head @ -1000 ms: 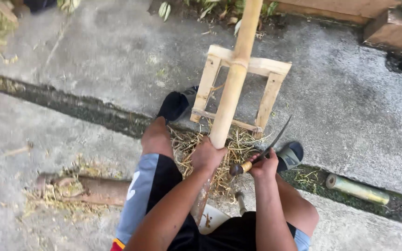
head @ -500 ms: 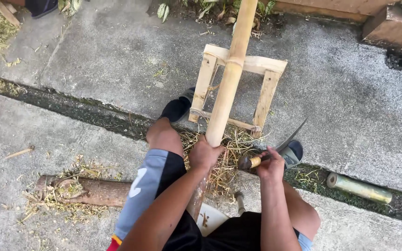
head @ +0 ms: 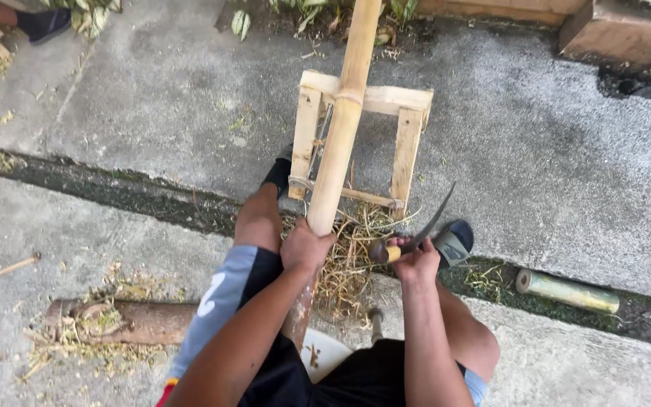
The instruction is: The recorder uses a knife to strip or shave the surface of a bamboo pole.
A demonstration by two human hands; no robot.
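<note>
Left hand (head: 307, 247) wrapped tight around a long bamboo pole (head: 342, 120), running up and away from that hand across a small wooden frame (head: 407, 154). Right hand (head: 416, 262), just beside it, clenched on the handle of a curved knife (head: 423, 226), blade angled up and outward. Dry shavings (head: 348, 264) heaped between and below both hands.

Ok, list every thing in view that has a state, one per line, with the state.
left hand: closed around the bamboo pole.
right hand: closed on the knife handle.
bamboo pole: slanted, leaning across the wooden frame.
curved knife: raised, blade clear of the pole.
wooden frame: standing on the concrete.
short bamboo piece: lying flat in the gutter.
log: lying on the ground.
</note>
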